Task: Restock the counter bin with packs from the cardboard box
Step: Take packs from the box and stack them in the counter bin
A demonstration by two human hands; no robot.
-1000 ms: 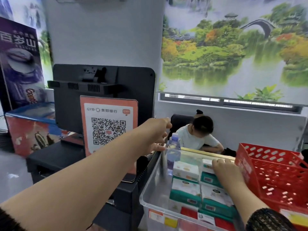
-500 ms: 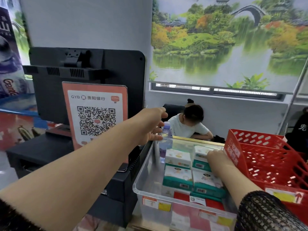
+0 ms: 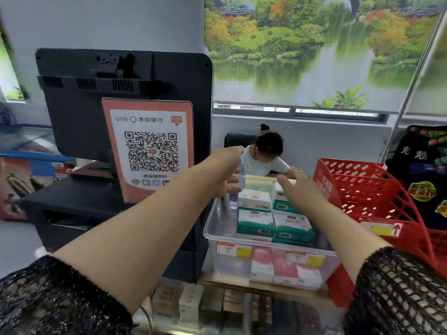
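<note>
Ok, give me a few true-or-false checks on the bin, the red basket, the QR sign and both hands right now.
1. The clear plastic bin holds white-and-green packs. True.
2. The red perforated plastic basket stands left of the bin. False: it stands to the right of it.
3. The right hand has a pack lifted out of the bin. False: it is spread open over the far packs and lifts nothing.
4. The orange QR-code sign stands in front of the black monitor. True.
5. The left hand rests on the red basket. False: it is at the bin's far-left corner.
</note>
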